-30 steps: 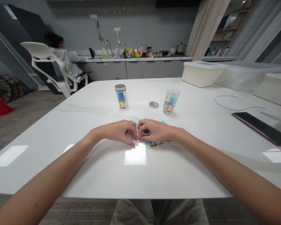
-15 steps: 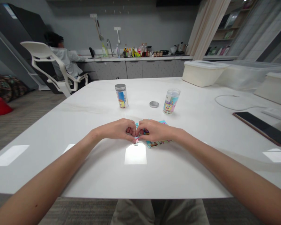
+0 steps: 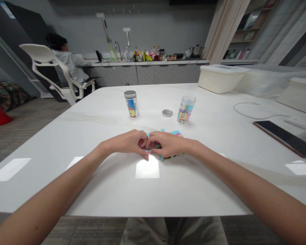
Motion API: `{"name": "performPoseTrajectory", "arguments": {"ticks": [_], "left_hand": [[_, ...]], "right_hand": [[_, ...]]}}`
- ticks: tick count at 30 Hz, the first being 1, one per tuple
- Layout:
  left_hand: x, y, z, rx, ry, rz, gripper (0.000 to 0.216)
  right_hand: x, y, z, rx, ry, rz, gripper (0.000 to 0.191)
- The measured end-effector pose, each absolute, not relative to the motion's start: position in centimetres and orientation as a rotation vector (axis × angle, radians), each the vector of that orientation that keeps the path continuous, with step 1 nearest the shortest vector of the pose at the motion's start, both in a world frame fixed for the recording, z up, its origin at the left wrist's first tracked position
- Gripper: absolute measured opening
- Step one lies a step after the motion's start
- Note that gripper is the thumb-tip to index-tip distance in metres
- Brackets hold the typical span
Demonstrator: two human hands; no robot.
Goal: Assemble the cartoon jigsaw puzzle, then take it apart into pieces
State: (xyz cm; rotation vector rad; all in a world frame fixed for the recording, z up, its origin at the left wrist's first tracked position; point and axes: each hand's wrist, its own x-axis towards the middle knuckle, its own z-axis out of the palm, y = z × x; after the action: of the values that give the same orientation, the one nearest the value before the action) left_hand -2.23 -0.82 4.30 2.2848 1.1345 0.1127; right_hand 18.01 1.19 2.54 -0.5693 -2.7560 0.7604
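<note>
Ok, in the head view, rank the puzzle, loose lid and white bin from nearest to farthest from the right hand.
1. The puzzle: on the table under the right hand, touching it.
2. The loose lid: straight ahead, mid-table.
3. The white bin: far side of the table, to the right.

bare table [image 3: 148, 190] lies open before the hands; closed jar [image 3: 131, 103], loose lid [image 3: 167, 113] and, seemingly, open jar [image 3: 186, 109] stand beyond.
</note>
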Motion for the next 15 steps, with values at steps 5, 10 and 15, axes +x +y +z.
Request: {"name": "performPoseTrajectory", "arguments": {"ticks": [5,10,15], "left_hand": [[-2.14,-0.80,4.31,2.282,1.087,0.099,0.042],[-2.08,-0.85,4.39,2.279,1.098,0.084,0.043],[-2.39,-0.72,4.09,2.262,1.093,0.067,0.042]], "right_hand": [[18.00,0.57,2.98,-0.631,-2.777,0.789,0.008],[18.03,0.51,3.09,-0.618,-2.774,0.803,0.013],[18.02,0.48,3.09,-0.601,-2.726,0.897,0.012]]}}
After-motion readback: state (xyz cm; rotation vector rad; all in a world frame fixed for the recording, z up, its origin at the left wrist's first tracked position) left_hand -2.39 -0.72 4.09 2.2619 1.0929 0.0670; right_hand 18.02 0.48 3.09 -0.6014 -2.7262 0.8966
